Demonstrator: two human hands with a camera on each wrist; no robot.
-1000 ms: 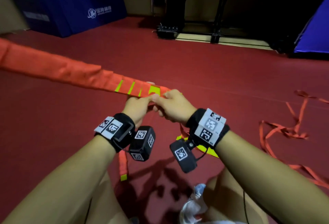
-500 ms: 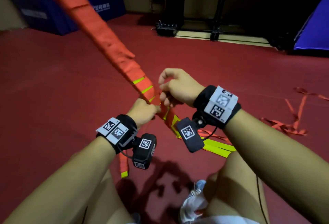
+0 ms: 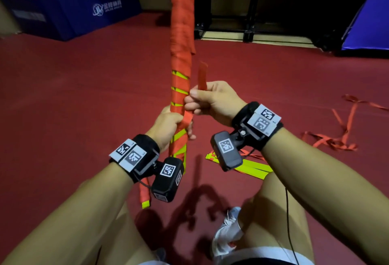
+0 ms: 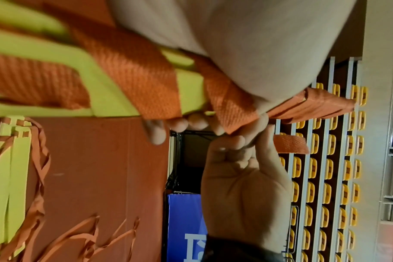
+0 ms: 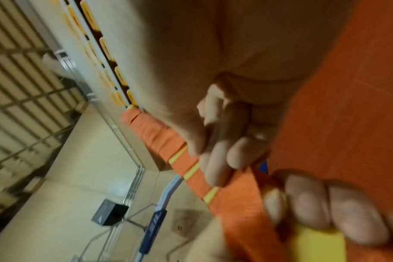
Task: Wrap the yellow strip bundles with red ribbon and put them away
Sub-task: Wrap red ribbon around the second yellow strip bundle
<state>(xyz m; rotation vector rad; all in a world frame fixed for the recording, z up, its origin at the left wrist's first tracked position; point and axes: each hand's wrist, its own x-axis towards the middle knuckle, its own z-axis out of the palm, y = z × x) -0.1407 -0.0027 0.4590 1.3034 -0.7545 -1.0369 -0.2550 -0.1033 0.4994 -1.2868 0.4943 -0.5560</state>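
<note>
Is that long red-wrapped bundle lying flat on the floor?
No, the left hand grips the bundle, which stands nearly upright, while the right hand pinches the red ribbon.

1. The bundle [image 3: 181, 54] stands upright in the middle, above the floor [image 3: 84, 96].
2. The left hand [image 3: 168, 126] grips it low down; the right hand [image 3: 214, 100] is just above, touching the bundle's right side.
3. A ribbon end [image 3: 202, 75] sticks up from the right hand.
4. Strips [image 3: 254, 170] lie on the floor under the right wrist; loose ribbon [image 3: 336, 140] lies well to the right.
5. A box [image 3: 84, 8] sits at the back left.
</note>
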